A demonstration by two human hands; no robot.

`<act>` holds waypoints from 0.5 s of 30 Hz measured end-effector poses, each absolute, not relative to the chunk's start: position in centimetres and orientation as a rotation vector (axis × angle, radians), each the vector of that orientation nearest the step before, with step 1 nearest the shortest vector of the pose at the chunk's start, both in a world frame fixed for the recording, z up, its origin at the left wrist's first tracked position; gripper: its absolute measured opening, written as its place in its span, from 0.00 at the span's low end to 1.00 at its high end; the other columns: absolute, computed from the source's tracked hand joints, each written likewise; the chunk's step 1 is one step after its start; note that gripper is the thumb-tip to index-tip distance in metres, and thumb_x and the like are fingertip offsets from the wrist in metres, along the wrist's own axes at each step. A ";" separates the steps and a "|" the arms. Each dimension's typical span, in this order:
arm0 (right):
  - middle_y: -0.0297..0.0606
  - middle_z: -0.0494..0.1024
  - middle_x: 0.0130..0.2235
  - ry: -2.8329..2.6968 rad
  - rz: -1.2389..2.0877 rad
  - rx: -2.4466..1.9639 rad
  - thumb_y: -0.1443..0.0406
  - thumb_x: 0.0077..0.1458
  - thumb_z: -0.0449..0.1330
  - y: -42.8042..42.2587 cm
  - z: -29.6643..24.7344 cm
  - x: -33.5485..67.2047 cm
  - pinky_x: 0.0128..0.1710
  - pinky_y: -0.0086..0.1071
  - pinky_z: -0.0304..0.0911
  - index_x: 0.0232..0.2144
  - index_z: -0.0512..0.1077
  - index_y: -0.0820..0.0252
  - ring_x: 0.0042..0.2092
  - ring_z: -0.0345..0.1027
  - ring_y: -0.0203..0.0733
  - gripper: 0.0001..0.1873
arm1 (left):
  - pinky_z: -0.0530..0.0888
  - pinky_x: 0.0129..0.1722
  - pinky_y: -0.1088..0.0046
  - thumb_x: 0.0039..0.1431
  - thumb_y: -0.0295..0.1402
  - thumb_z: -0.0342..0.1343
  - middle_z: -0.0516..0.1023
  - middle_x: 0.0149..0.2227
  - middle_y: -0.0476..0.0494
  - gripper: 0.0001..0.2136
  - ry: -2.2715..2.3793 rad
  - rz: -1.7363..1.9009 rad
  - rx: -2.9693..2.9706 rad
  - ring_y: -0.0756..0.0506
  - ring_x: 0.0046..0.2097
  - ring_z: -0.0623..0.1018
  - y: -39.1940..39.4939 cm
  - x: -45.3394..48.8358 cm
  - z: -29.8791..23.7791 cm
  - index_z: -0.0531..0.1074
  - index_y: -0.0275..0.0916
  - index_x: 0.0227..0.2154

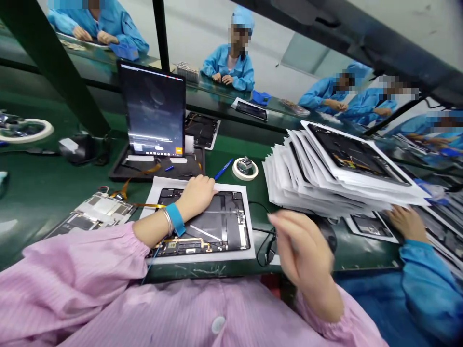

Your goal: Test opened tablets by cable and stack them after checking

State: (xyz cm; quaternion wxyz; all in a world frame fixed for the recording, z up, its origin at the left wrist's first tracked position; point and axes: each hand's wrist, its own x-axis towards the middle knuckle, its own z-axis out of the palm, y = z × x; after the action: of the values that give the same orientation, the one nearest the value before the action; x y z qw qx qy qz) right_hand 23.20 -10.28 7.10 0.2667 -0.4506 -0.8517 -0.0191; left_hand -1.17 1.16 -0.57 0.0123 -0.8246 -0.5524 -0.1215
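Observation:
An opened tablet chassis lies on a white sheet right in front of me, its black insides and gold flex cables showing. My left hand rests knuckles-up on its upper left corner, fingers curled under; a blue wrist strap and a metal bangle sit on that wrist. My right hand hovers to the right of the tablet, blurred by motion, fingers loosely bent. I cannot make out anything in it. Both sleeves are pink.
A tall pile of tablet chassis on white sheets leans at the right, with a co-worker's hand in a blue sleeve under it. A lit upright tablet stands in a black tray behind. Tape roll, blue pen, another open unit left. Several blue-clad people sit across.

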 end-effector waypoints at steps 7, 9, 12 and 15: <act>0.43 0.72 0.38 -2.451 0.343 -1.522 0.70 0.58 0.49 -4.9 0.8 25.3 0.42 0.42 0.64 0.46 0.67 0.61 0.41 0.67 0.46 0.14 | 0.66 0.37 0.66 0.62 0.36 0.47 0.74 0.33 0.41 0.09 -1.841 -0.633 -2.719 0.42 0.38 0.72 1.4 -1.0 -0.6 0.68 0.37 0.32; 0.43 0.71 0.38 -2.261 0.356 -1.555 0.69 0.59 0.48 -5.0 0.5 25.6 0.41 0.40 0.64 0.44 0.68 0.61 0.40 0.67 0.45 0.13 | 0.67 0.34 0.68 0.61 0.38 0.48 0.74 0.32 0.43 0.10 -1.911 -0.732 -2.794 0.44 0.35 0.73 1.6 -1.1 -0.6 0.68 0.38 0.31; 0.39 0.73 0.36 -2.022 0.627 -1.521 0.65 0.60 0.48 -5.2 0.8 25.9 0.36 0.34 0.64 0.39 0.68 0.60 0.35 0.67 0.41 0.09 | 0.67 0.34 0.69 0.59 0.42 0.50 0.74 0.32 0.44 0.13 -1.884 -0.764 -2.826 0.44 0.35 0.73 1.9 -1.1 -0.8 0.69 0.38 0.29; 0.35 0.74 0.32 -1.997 0.965 -1.437 0.62 0.62 0.50 -5.1 1.0 26.2 0.33 0.32 0.64 0.40 0.69 0.58 0.31 0.67 0.38 0.10 | 0.67 0.35 0.69 0.59 0.44 0.49 0.74 0.32 0.43 0.14 -1.860 -0.733 -2.823 0.44 0.36 0.73 1.9 -1.0 -0.9 0.69 0.38 0.28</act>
State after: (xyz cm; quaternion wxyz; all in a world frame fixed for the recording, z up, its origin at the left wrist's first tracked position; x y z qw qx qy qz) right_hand 26.23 -5.06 0.96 0.2467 -0.5270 -0.7322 0.3539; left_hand -1.04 1.91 -0.94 -0.1582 -0.8057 -0.5310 -0.2093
